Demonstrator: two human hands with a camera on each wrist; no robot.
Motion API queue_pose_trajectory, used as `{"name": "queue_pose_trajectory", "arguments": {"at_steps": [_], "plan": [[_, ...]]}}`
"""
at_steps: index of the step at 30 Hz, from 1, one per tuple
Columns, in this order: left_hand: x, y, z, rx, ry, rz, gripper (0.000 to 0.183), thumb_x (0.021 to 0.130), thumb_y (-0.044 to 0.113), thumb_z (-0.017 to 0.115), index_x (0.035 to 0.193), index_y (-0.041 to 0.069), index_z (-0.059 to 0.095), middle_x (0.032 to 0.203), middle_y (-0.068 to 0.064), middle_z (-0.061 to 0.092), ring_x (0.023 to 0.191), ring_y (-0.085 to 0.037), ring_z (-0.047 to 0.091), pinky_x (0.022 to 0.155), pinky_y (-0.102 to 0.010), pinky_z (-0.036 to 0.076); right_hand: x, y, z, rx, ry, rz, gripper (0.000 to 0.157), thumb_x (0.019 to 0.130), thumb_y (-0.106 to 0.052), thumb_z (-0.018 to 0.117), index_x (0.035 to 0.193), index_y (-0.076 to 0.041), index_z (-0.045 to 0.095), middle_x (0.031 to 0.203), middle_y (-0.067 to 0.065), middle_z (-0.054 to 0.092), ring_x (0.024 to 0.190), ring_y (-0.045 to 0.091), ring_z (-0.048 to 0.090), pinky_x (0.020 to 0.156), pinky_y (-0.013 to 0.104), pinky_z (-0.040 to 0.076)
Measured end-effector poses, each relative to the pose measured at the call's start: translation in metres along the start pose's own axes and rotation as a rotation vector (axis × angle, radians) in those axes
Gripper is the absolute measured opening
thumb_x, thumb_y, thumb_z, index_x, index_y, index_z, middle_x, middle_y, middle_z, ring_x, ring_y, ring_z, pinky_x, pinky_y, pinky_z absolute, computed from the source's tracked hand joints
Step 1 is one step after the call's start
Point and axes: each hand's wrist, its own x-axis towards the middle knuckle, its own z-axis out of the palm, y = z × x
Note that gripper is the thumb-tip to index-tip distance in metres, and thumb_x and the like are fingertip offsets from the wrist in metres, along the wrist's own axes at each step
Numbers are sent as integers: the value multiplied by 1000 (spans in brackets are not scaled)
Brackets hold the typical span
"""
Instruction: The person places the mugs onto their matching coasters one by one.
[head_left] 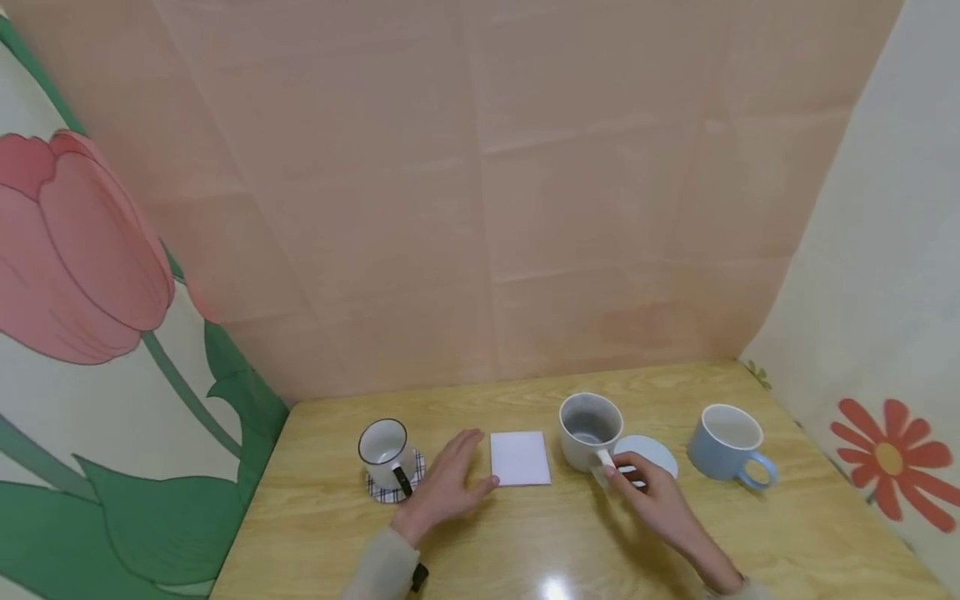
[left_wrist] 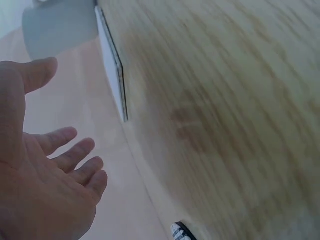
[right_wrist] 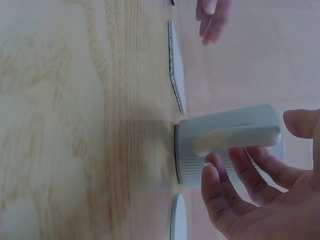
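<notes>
My right hand (head_left: pixel 651 496) is at the handle of a pale ribbed mug (head_left: pixel 581 454), with fingers curled behind the handle and the thumb beside its upper end. In the right wrist view the mug (right_wrist: pixel 230 167) stands upright, its base right at the tabletop. A round light-blue coaster (head_left: pixel 656 452) lies just right of it, partly behind my fingers. To the mug's left is a square white coaster (head_left: pixel 520 458). My left hand (head_left: pixel 447 481) hovers beside that square with its fingers spread, holding nothing; in the left wrist view the palm (left_wrist: pixel 50 185) is bare.
A white mug with a dark rim (head_left: pixel 384 454) stands on a checked coaster (head_left: pixel 382 495) at the left. At the right a blue mug (head_left: pixel 722 446) rests directly on the wooden table (head_left: pixel 480 550). A pinkish sheet (head_left: pixel 480 208) hangs behind the table.
</notes>
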Motion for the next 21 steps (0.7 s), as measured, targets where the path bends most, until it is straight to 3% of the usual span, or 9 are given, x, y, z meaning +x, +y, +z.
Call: {"name": "queue_pose_trajectory", "arguments": {"at_steps": [6, 15, 21], "plan": [[3, 3, -1, 12, -28, 1, 83, 102, 51, 68, 169, 20, 30, 176, -10, 30, 162, -32, 30, 130, -59, 29, 5, 3, 4, 12, -5, 47, 19, 105, -17, 69, 117, -3, 75, 111, 15, 78, 89, 3, 71, 70, 22, 59], [14, 10, 3, -11, -94, 18, 80, 104, 48, 66, 168, 13, 32, 176, -12, 28, 163, -32, 28, 132, -58, 27, 4, 2, -3, 104, -29, 89, 23, 108, -15, 63, 119, 2, 74, 110, 17, 73, 71, 10, 66, 62, 27, 58], [18, 13, 7, 11, -131, 36, 79, 107, 50, 61, 168, 10, 32, 176, -13, 28, 164, -34, 25, 132, -57, 25, 2, -1, -6, 164, -82, 121, 27, 110, -15, 60, 122, 6, 71, 109, 17, 72, 79, 9, 68, 68, 28, 62]]}}
